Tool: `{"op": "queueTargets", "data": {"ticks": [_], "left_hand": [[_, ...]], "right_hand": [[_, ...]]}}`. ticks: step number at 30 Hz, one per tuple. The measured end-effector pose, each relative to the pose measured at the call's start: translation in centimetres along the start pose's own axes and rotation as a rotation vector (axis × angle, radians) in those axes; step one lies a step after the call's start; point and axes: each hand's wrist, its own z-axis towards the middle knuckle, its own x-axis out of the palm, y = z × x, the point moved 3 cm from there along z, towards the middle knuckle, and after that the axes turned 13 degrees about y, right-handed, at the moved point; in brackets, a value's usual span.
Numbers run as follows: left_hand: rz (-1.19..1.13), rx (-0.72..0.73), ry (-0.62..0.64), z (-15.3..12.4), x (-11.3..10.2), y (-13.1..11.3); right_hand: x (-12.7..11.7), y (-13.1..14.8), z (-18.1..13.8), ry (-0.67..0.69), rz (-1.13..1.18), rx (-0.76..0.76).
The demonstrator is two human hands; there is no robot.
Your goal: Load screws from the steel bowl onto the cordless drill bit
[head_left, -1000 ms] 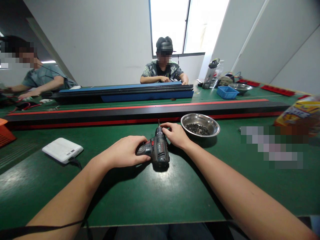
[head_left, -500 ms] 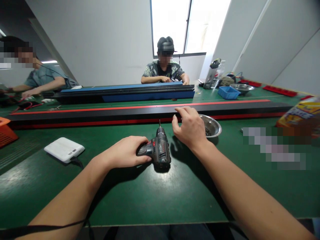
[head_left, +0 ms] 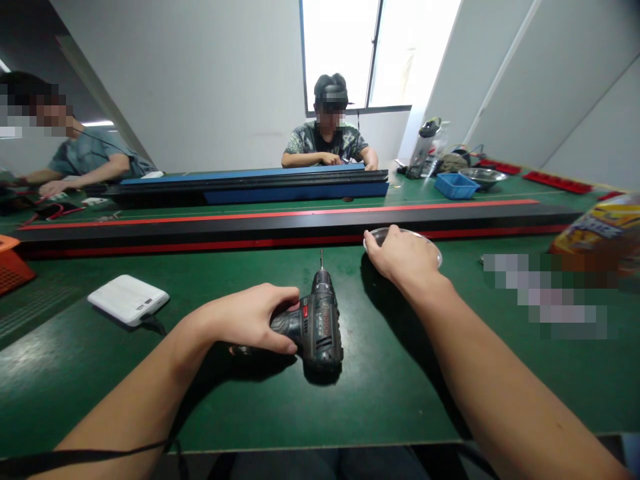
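My left hand [head_left: 253,313] is closed round the grip of a black cordless drill [head_left: 323,333] with a red switch. The drill lies on its side, low over or on the green table; its thin bit [head_left: 322,259] points away from me toward the long bar. My right hand [head_left: 407,257] is over a shallow metal bowl [head_left: 436,253], thumb near its left rim. The fingertips are hidden behind the hand, as are most of the bowl's contents. Just behind the bowl runs a long black bar [head_left: 240,227] with red edges.
A white power bank [head_left: 129,300] with a cable sits at left, near an orange basket [head_left: 13,260]. A snack bag [head_left: 603,233] stands at right. Across the table are blue and black bars [head_left: 295,193], a blue tray [head_left: 456,187] and two people at work.
My right hand has moved right, from beside the bowl to over it. My left hand has shifted the drill slightly toward me. The long bar has not moved.
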Motion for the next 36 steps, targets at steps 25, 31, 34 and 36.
{"op": "queueTargets", "data": {"ticks": [25,31,34,36], "left_hand": [[0.019,-0.034,0.009,-0.1,0.0,-0.5],[0.024,-0.04,-0.002,-0.1,0.1,-0.6],[0.024,-0.041,-0.001,-0.1,0.2,-0.5],[0.02,-0.036,0.004,-0.1,0.2,-0.5]], "right_hand": [[2.1,-0.6,1.2,0.195,0.082,-0.112],[1.8,-0.5,1.3,0.127,0.085,-0.065],[1.6,-0.4,1.4,0.073,0.076,-0.082],[1.5,-0.3,1.3,0.028,0.073,-0.111]]}}
